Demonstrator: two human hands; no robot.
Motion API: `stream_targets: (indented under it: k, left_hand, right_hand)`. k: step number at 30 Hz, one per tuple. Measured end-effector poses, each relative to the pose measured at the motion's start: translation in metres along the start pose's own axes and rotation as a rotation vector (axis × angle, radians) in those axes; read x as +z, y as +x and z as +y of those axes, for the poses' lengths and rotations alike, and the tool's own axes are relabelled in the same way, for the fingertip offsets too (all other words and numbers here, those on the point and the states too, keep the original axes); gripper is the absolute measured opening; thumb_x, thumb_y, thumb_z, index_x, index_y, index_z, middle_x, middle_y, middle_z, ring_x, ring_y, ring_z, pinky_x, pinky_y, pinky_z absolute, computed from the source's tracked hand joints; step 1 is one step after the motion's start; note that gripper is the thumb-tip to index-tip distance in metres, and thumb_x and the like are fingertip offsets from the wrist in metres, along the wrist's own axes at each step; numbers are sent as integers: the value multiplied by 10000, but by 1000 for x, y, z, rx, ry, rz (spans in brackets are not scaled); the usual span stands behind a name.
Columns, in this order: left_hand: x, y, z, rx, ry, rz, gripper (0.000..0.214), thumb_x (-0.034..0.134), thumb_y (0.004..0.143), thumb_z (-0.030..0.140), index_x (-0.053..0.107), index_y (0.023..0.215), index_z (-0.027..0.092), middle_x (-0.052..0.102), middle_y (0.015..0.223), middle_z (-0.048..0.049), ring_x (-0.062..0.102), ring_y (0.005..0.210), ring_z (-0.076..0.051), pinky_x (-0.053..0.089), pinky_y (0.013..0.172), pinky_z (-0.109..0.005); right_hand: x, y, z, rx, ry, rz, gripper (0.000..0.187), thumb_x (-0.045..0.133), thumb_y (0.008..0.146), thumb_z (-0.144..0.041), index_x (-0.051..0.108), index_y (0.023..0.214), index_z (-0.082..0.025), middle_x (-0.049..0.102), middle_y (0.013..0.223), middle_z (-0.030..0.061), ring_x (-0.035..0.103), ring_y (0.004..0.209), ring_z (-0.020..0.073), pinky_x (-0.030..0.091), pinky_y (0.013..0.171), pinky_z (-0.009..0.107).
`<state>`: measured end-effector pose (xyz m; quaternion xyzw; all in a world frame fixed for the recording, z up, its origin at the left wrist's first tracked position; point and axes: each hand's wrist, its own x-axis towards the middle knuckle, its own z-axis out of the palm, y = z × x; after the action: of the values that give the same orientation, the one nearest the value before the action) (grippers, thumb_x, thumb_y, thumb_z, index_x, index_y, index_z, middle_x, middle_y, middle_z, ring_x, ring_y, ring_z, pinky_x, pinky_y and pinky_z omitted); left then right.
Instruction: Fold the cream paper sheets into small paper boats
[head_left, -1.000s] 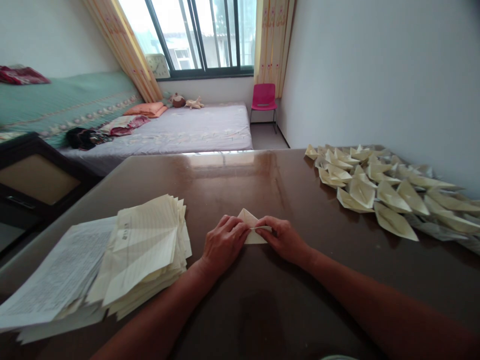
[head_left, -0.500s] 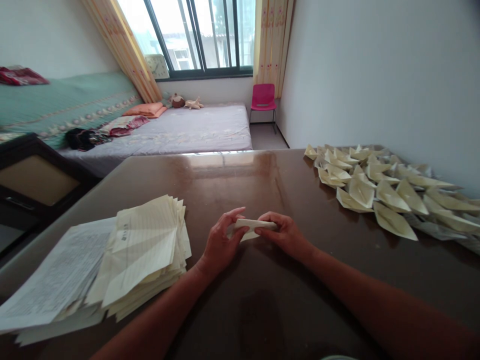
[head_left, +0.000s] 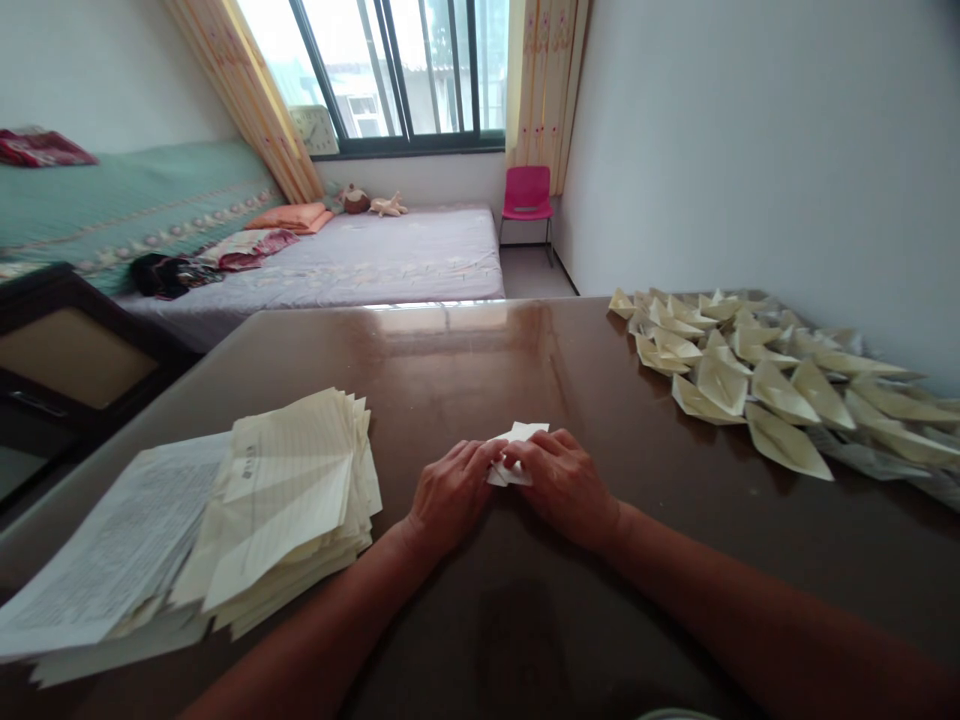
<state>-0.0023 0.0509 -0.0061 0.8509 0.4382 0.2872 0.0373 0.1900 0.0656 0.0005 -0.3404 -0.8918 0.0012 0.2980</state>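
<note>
Between my hands, near the middle of the brown table, is a small piece of folded paper [head_left: 531, 431], pale and partly hidden by my fingers. My left hand [head_left: 454, 492] grips its left side with the fingers bent together over it. From the right, my right hand [head_left: 564, 482] closes on the same paper, fingertips almost meeting those of the left. A stack of loose cream sheets [head_left: 289, 490], the top one lined and creased, lies to the left. Many folded paper boats [head_left: 787, 392] are gathered at the right.
White printed sheets [head_left: 124, 540] lie beside the cream stack. The glossy table [head_left: 450, 370] reaches toward a bed [head_left: 420, 250] under a window. A pink chair [head_left: 527, 195] stands by the right wall, and a dark cabinet [head_left: 82, 360] is at the left.
Both hands have turned palm-down over the paper, their fingers now folded over it. The paper has changed from a narrow strip to a wider shape showing pointed ends.
</note>
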Motion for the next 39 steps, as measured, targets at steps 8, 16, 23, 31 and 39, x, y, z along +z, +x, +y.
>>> stream_targets:
  k: [8,16,23,31,39]
  left_hand:
    - [2,3,-16,-63,-273,-18,343,460,782,56,614,1053,198,614,1094,-57,611,951,-141,502,858,-266]
    - [1,1,-26,-315,-166,-97,352,488,796,78,621,1097,202,682,925,-26,632,829,-147,509,794,-285]
    - [-15,4,-25,-403,-293,-205,233,512,851,221,614,1058,193,702,797,15,623,624,-111,486,632,-230]
    - [-6,-4,-12,-204,105,-161,192,506,872,150,578,1044,193,666,837,-17,618,773,-159,486,715,-271]
    - [-5,-7,29,30,482,-354,182,517,838,66,626,981,97,649,840,-97,583,794,-221,510,673,-311]
  right_hand:
    - [-2,1,23,-8,-57,-154,183,496,924,-280,634,1032,-226,660,987,57,501,930,206,313,825,355]
    - [-2,1,16,7,-48,-368,386,595,848,-361,569,1217,-254,616,1103,72,488,1012,227,361,824,352]
    - [-9,1,11,26,0,-396,557,514,829,-623,552,1261,-274,600,1148,98,482,1040,262,369,838,403]
    - [-10,0,6,5,-39,-432,519,486,874,-565,544,1262,-224,586,1164,122,473,1051,264,382,825,400]
    - [-6,0,8,0,-12,-392,390,437,928,-453,567,1223,-233,605,1121,98,486,1017,237,391,856,388]
